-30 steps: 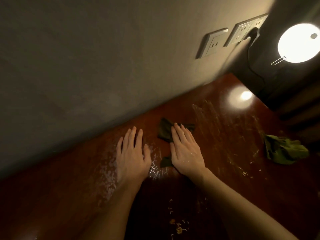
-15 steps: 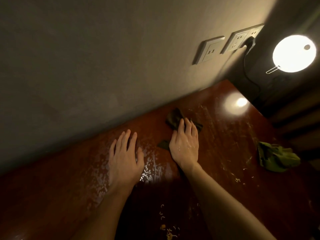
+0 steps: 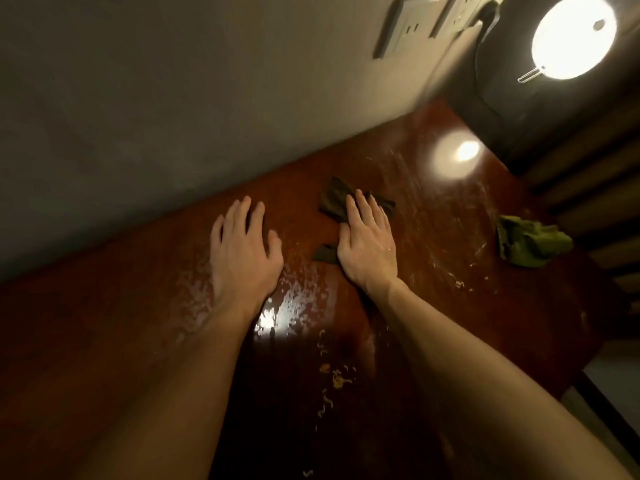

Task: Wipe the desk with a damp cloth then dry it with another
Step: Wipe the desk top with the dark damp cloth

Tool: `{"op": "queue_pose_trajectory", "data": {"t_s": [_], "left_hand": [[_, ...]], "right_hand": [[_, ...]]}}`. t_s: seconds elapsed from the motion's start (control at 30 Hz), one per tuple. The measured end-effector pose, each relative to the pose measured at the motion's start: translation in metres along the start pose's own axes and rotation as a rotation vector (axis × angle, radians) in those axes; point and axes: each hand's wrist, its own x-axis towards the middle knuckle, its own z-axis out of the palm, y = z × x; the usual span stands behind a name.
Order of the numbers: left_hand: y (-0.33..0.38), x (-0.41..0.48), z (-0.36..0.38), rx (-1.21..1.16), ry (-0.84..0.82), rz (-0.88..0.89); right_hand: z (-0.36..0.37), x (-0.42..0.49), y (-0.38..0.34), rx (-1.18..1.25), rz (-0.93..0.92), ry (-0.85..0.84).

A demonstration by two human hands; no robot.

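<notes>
My right hand [image 3: 367, 244] lies flat with straight fingers on a dark green damp cloth [image 3: 334, 199], pressing it onto the reddish-brown wooden desk [image 3: 104, 341] near the wall. Parts of the cloth stick out beyond the fingertips and by the thumb. My left hand [image 3: 242, 251] rests palm down on the bare desk to the left, fingers spread, holding nothing. Wet streaks and droplets shine on the wood between and below the hands. A second, lighter green cloth [image 3: 530, 242] lies crumpled at the desk's right edge, away from both hands.
Small crumbs [image 3: 337, 377] lie scattered on the desk near me. A grey wall runs along the desk's far side, with wall sockets [image 3: 405, 27] and a plugged-in black cable [image 3: 485, 64]. A round lit lamp [image 3: 573, 36] hangs at the top right.
My right hand has slid the dark cloth away from me towards the wall and slightly right. The left hand has stayed flat on the desk in about the same place.
</notes>
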Motion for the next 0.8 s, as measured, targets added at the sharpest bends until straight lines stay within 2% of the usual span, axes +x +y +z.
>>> {"op": "queue_pose_trajectory", "data": {"t_s": [0.3,0.6,0.7,0.8], "left_hand": [[0.003,-0.002,-0.005,-0.015,-0.007,-0.008],[0.004,0.000,0.001,0.024,-0.001,0.017],[0.006,0.002,0.004,0.022,-0.002,0.141],[0.007,0.005,0.007,0.029,-0.057,0.261]], "right_hand": [[-0.002,-0.158,-0.008,-0.040,0.072,-0.022],[0.004,-0.118,-0.001,-0.077,0.066,-0.027],[0.003,-0.089,0.003,-0.045,0.063,-0.014],[-0.001,-0.062,0.006,0.091,0.055,0.028]]}}
